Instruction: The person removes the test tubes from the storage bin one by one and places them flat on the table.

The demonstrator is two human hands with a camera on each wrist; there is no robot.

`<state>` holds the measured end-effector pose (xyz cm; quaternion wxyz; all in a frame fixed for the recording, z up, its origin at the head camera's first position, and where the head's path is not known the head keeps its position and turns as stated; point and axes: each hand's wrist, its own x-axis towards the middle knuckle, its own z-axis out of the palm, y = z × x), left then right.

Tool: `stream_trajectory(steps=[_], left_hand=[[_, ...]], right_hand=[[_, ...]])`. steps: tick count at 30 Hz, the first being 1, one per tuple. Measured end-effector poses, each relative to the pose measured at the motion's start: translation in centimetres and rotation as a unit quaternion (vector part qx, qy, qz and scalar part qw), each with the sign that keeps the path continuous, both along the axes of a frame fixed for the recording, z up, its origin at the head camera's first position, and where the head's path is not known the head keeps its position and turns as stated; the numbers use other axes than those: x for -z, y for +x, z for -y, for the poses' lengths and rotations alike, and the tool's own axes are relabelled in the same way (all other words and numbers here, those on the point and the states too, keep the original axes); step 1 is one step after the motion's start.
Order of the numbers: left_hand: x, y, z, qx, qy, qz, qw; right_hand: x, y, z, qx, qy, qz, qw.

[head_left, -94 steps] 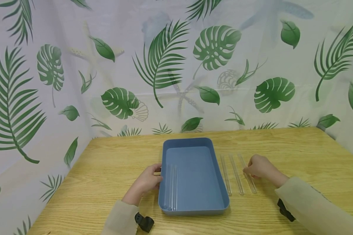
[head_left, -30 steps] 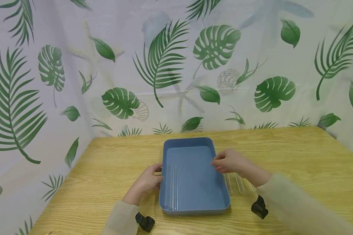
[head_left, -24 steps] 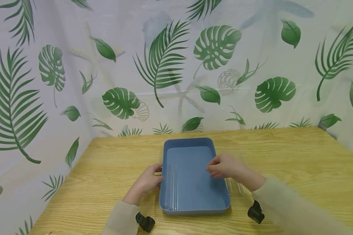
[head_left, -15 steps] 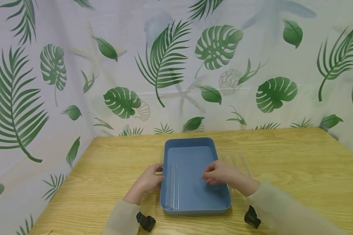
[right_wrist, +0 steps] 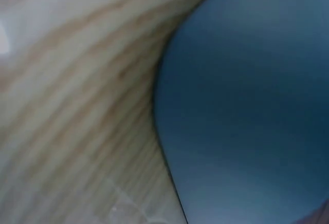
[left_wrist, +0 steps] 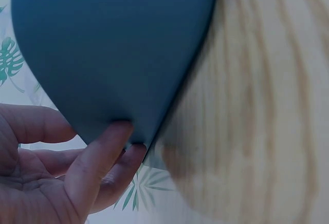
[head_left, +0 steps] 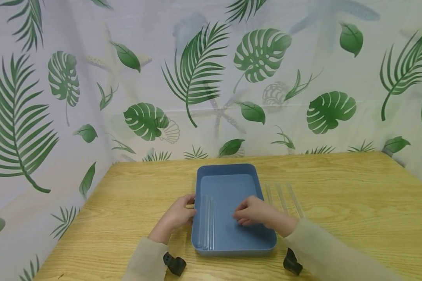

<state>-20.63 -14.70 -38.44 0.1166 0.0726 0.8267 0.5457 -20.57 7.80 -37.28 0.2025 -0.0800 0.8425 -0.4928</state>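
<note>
My left hand (head_left: 178,212) rests its fingertips on the outer left wall of a blue tray (head_left: 232,168); in the left wrist view, thumb and fingers (left_wrist: 97,162) touch that wall near its lower edge. Over the tray's right half hovers my right hand (head_left: 256,214), its fingers bent loosely, with nothing visible in them. To its left, several clear test tubes (head_left: 211,224) lie side by side along the tray's left side. On the table, right of the tray, three more tubes (head_left: 295,200) lie in a row, partly hidden by my right arm.
A wooden table (head_left: 144,183) carries the tray. A white cloth (head_left: 204,128) printed with green leaves hangs behind it and along both sides. Black wrist cameras (head_left: 175,264) sit at both sleeves. The right wrist view shows the tray's outer wall (right_wrist: 241,100) close up.
My right hand has left the rightmost tube on the table and moved left over the tray, sinking toward its middle. My left hand stays at the tray's wall, and the tubes lie as before.
</note>
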Motion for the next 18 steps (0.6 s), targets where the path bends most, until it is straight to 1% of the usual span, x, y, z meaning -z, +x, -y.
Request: stream_trajectory(steps=[6,9,18], left_hand=[[0.0,0.1,0.0,0.003,0.004,0.000,1.0000],[0.1,0.1,0.0,0.003,0.004,-0.001,1.0000],[-0.1,0.1,0.0,0.004,0.001,-0.003,1.0000]], right_hand=[[0.5,0.1,0.8,0.006,-0.006,0.000,1.000],[0.5,0.2,1.3,0.010,0.000,0.003,1.000],[0.2,0.6,2.7,0.009,-0.015,0.013,1.000]])
